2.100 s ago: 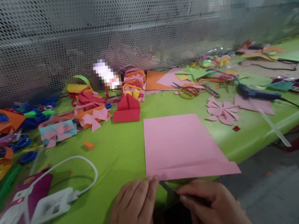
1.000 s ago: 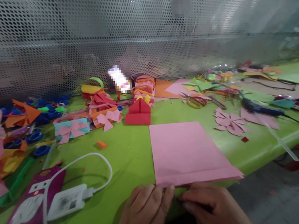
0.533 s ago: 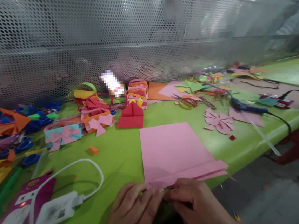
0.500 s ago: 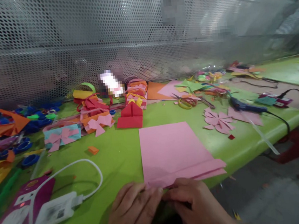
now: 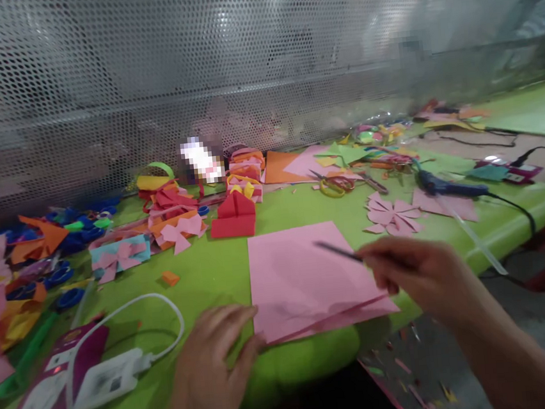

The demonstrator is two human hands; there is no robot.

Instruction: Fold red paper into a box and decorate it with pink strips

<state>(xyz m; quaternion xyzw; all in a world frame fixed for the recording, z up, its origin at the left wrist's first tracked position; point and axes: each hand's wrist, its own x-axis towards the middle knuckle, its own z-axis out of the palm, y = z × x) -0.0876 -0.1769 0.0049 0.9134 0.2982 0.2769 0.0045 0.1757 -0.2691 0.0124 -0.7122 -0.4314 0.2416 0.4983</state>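
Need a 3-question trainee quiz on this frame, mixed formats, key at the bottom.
1. Multiple choice: what is in the right hand?
A) scissors
B) a slim dark tool
C) a white plug

2. True or false: the left hand is at the far right corner of the pink paper.

3. Fill in the colour: the folded piece just beyond the pink paper's far left corner is ____.

Key:
1. B
2. False; it is at the near left corner.
3. Red
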